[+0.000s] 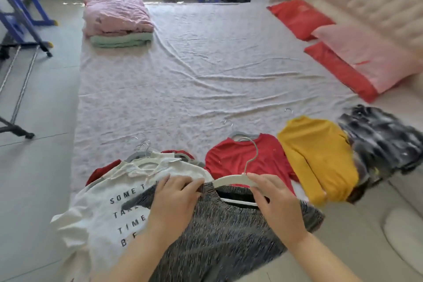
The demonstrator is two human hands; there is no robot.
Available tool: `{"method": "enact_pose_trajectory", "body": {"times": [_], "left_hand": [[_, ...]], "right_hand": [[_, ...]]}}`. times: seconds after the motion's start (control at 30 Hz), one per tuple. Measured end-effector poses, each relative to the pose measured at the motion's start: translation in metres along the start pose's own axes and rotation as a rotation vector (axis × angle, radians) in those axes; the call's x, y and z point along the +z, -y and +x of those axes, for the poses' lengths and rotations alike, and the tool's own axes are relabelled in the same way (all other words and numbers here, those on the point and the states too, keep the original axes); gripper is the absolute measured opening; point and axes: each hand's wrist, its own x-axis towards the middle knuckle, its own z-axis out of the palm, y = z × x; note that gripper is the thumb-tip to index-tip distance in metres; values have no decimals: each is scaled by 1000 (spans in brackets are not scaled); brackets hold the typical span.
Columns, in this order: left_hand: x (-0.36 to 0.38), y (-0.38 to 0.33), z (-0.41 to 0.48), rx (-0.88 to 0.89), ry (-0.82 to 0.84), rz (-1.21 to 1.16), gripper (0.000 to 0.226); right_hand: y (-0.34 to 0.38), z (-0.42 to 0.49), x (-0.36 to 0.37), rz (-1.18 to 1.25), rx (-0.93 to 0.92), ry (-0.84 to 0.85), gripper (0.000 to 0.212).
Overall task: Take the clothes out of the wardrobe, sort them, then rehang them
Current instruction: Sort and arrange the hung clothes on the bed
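bed (206,71) | hung tops (240,160) near | folded stack (116,18) far | pillows (357,57) right

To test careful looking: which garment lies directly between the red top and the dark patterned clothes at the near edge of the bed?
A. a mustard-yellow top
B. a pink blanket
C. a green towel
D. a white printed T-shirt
A: the mustard-yellow top lies between the red top and the dark patterned clothes.

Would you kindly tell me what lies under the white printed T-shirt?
Under the white printed T-shirt, dark red fabric and grey hangers peek out. How many garments lie beneath is covered.
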Motion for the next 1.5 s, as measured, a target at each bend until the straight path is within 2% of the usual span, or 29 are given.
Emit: {"method": "enact_pose_trajectory", "body": {"times": [0.1,0.27,0.53,0.93,1.17,1.3,1.5], "left_hand": [[17,-40,3,43,86,-67,34],[44,-81,7,52,215,-147,36],[94,-112,32,-4,328,-173,43],[195,-75,156,-290,305,-66,44],[245,-32,208,-511,312,-54,45],[267,-11,216,-618,398,-1,50],[281,-2,203,-699,482,22,50]], "right_hand": [[-25,-14,-34,-76,28,-38,28],[-64,-22,-72,-100,46,36,31],[-128,12,-79,-77,7,134,34],[-260,155,23,142,57,377,31],[-303,219,102,204,58,551,31],[-318,236,153,165,72,632,35],[-341,229,202,-76,231,842,49]]}}
